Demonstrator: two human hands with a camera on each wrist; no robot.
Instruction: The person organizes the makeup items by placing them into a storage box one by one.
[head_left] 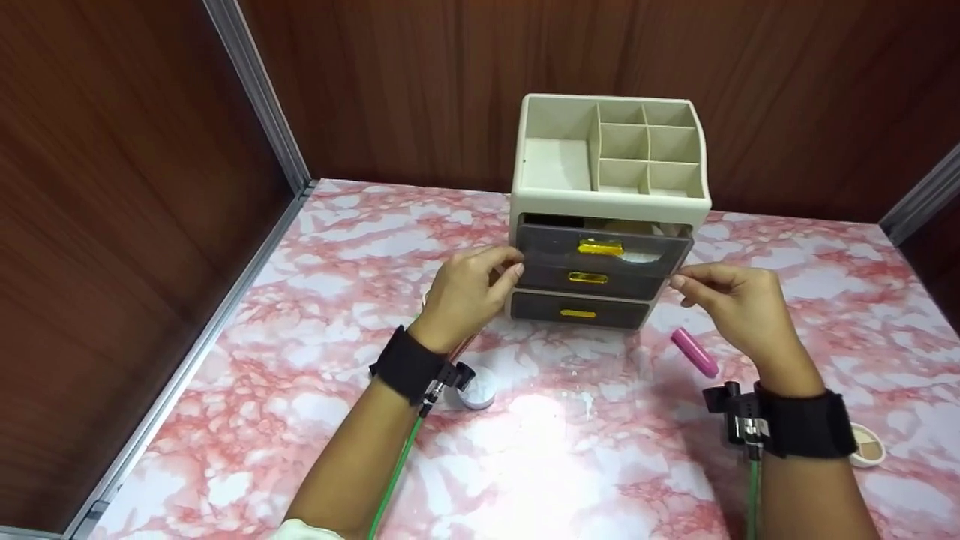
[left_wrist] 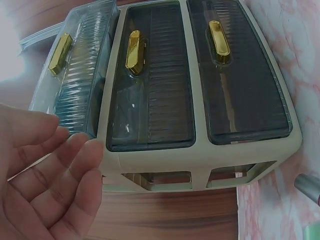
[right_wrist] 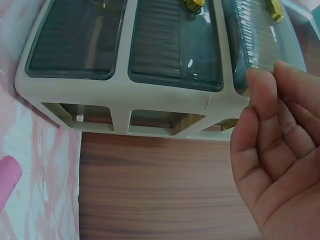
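A cream desktop organizer (head_left: 611, 202) stands on the table, with three dark see-through drawers below open compartments. Its top drawer (head_left: 551, 244) is pulled partly out, and light and dark items show inside, too hidden to name. At the drawer's left edge, my left hand (head_left: 474, 289) holds on with thumb and fingertips. My right hand (head_left: 739, 307) does likewise at the right edge, its fingers (right_wrist: 262, 95) curled. The middle drawer (left_wrist: 155, 100) and bottom drawer (left_wrist: 245, 100) are closed. Exact fingertip contact is partly hidden in both wrist views.
A pink tube (head_left: 694, 352) lies right of the organizer. A small round white container (head_left: 477, 388) sits beside my left wrist. A round compact (head_left: 868, 445) is partly behind my right wristband. Brown wood-look panels (head_left: 450, 90) border the marble-patterned table (head_left: 315, 337).
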